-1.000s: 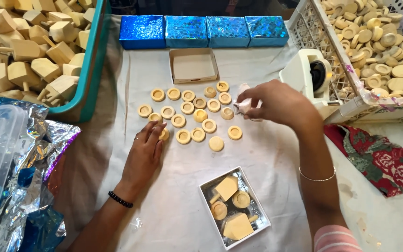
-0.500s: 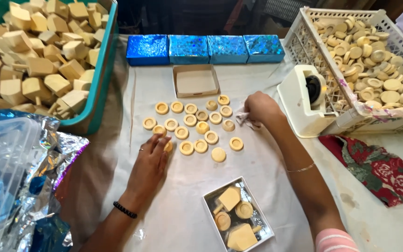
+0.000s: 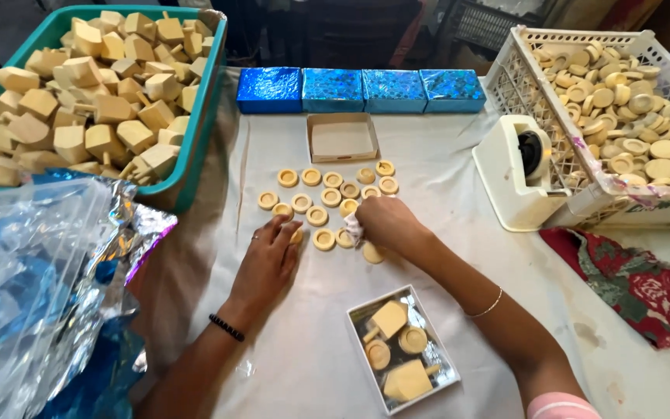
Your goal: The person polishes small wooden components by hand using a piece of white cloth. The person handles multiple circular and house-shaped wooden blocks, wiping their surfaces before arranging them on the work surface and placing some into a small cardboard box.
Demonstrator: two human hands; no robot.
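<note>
The right hand (image 3: 385,221) rests on the near edge of the cluster of wooden rings (image 3: 327,194) below the open cardboard box (image 3: 343,138), its fingers curled shut on a small white cloth (image 3: 353,229). The left hand (image 3: 269,260) lies flat and open just left of that cluster, fingertips touching one ring (image 3: 296,235).

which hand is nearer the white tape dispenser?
Right. The right hand rests on the wooden rings, left of the tape dispenser; the left hand lies farther left.
</note>
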